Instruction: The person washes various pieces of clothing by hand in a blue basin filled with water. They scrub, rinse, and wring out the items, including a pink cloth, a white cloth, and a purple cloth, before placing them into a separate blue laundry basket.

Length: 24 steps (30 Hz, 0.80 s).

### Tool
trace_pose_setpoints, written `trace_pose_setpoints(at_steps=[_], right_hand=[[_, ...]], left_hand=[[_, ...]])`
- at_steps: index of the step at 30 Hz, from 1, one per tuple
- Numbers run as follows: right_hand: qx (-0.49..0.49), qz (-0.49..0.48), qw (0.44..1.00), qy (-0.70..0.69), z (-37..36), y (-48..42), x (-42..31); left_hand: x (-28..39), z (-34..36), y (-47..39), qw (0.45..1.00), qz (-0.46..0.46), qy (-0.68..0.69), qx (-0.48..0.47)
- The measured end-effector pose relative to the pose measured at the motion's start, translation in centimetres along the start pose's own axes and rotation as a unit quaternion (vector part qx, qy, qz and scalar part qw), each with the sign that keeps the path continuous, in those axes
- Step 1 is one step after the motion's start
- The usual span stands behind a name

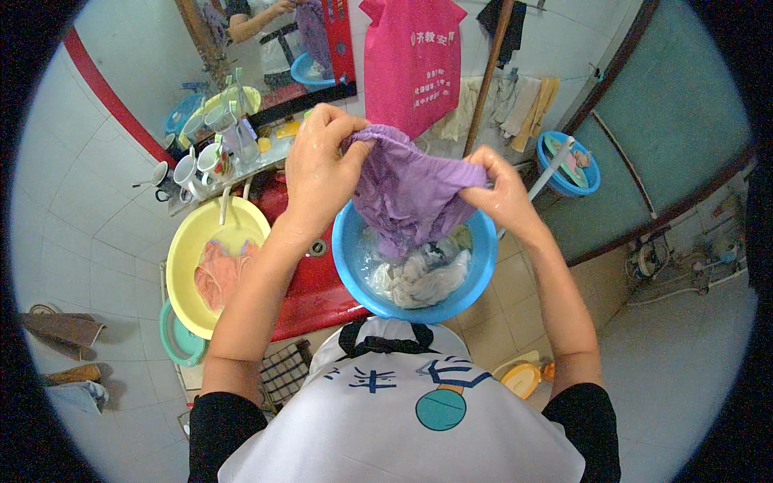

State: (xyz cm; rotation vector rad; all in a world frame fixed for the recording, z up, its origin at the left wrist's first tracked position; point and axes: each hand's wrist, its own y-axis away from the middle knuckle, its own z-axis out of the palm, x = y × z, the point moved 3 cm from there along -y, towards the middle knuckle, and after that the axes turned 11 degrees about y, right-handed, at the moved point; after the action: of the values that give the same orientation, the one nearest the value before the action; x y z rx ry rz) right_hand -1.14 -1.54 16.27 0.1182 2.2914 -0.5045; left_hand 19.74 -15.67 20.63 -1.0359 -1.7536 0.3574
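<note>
A wet purple garment with a gathered elastic waistband hangs stretched between my hands above a blue plastic basin. My left hand pinches one end of the waistband between thumb and fingers. The other end is gripped by my right hand. Inside the blue basin, whitish wet cloth and some darker pieces lie in water; the purple garment hides part of them. To the left, an orange-pink cloth lies in water in a yellow basin, partly behind my left forearm.
Beneath the basins is a red sink counter with a drain. Cups and toothbrushes stand on a shelf under a mirror. A pink bag hangs behind the garment, beside a brown pole. Another blue basin stands at the right.
</note>
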Motion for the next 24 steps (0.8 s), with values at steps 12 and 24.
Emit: trace_pose_setpoints(at_steps=[12, 24], right_hand=[[-0.03, 0.088, 0.978, 0.188, 10.3, 10.2, 9.8], [-0.093, 0.057, 0.989, 0.102, 1.9, -1.4, 0.0]], left_hand=[[-8.2, 4.8, 14.0, 0.954, -0.25, 0.007, -0.163], [-3.6, 1.5, 2.5, 0.989, -0.136, 0.049, -0.018]])
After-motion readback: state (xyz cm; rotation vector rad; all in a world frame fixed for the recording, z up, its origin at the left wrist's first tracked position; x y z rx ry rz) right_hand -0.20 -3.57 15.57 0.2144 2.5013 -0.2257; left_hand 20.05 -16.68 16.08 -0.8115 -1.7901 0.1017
